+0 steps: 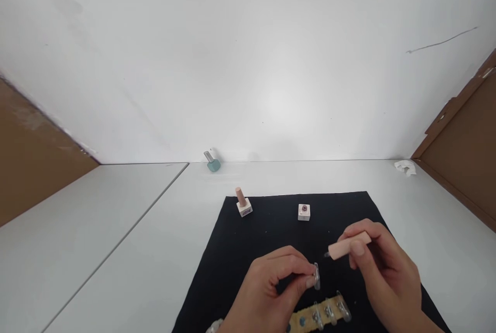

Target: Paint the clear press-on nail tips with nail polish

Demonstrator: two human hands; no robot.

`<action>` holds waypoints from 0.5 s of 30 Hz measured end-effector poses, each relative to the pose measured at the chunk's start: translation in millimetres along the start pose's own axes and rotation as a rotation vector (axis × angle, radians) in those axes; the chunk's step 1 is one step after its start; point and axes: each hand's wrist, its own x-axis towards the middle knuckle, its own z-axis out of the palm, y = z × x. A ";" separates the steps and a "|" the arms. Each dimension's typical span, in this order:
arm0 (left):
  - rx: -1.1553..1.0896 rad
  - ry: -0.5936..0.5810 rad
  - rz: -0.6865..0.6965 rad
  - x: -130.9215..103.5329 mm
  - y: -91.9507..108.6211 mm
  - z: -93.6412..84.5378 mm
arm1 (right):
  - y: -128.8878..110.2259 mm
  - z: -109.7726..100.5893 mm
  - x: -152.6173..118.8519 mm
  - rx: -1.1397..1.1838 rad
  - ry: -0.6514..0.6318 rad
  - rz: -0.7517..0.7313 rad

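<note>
My left hand (277,281) pinches a small clear false nail (316,276) between thumb and fingertips, held upright above the black cloth (211,260). In my right hand (382,266) is a pale pink nail polish cap (349,246), its brush end pointing left toward the nail but apart from it. A white square polish bottle (304,212) stands uncapped on the cloth beyond my hands. Below my left hand lies a yellowish strip (310,317) with several clear nails fixed on it; part of it is hidden by that hand.
At the cloth's back left stands a white polish bottle with a pink cap (241,197). Farther back, a teal polish bottle (213,162) sits on the white table near the wall. A crumpled white tissue (405,168) lies in the back right corner, beside a brown panel (465,152).
</note>
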 end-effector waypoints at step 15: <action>0.041 0.049 0.007 -1.7 3.1 -2.7 | 8.5 1.1 0.2 -0.142 -0.054 -0.229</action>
